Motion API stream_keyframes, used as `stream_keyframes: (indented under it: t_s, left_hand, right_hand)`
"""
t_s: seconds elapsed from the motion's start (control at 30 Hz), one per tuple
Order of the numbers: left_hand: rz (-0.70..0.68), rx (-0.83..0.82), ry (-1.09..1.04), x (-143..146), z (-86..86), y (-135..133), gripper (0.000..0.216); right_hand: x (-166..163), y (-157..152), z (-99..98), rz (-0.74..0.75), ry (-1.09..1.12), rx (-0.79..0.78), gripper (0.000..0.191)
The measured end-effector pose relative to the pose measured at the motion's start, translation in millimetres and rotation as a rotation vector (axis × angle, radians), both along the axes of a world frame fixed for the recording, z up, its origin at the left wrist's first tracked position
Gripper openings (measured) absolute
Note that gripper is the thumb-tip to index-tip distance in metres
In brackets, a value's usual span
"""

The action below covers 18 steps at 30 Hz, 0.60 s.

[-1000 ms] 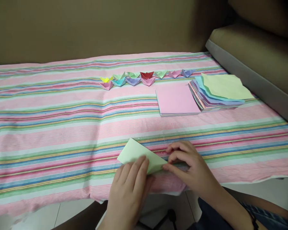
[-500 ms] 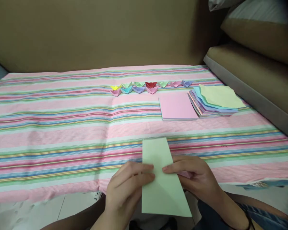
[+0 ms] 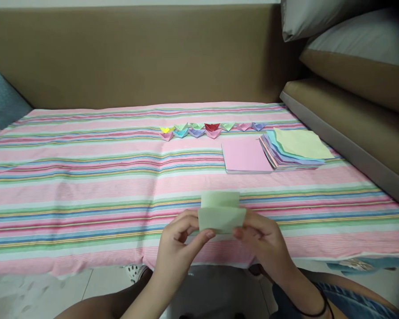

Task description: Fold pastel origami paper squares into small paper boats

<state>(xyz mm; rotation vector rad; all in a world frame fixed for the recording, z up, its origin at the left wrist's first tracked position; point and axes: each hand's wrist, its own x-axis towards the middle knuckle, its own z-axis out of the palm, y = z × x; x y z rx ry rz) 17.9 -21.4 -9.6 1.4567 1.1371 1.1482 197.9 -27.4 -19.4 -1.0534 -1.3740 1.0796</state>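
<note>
A light green folded paper (image 3: 221, 212) is held up just above the near edge of the striped cloth. My left hand (image 3: 177, 243) pinches its left end and my right hand (image 3: 264, 241) pinches its right end, so both are closed on it. The near half of the paper is bent up and over toward the far half. Farther back lie a pink paper stack (image 3: 246, 155) and a mixed pastel stack (image 3: 294, 146) with a green sheet on top. A row of small folded paper boats (image 3: 209, 128) in several colours sits behind them.
The pink striped cloth (image 3: 86, 186) covers a low table. A brown backboard (image 3: 136, 57) runs behind it. Brown and grey cushions (image 3: 352, 71) are piled at the right, a blue-grey cushion (image 3: 0, 104) at the left. White floor tiles (image 3: 53, 292) show below the cloth edge.
The green paper lay flat as a slanted strip, then was turned lengthwise toward me; now its near end is lifted and folded over. The view has tilted upward.
</note>
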Motion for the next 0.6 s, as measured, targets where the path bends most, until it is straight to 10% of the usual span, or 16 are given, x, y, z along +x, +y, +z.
stream_keyframes:
  t_s: [0.6]
  left_hand:
    - [0.034, -0.284, -0.353, 19, -5.2, 5, 0.032]
  right_hand:
    - [-14, 8, -4.0, -0.248, 0.181, -0.211, 0.019]
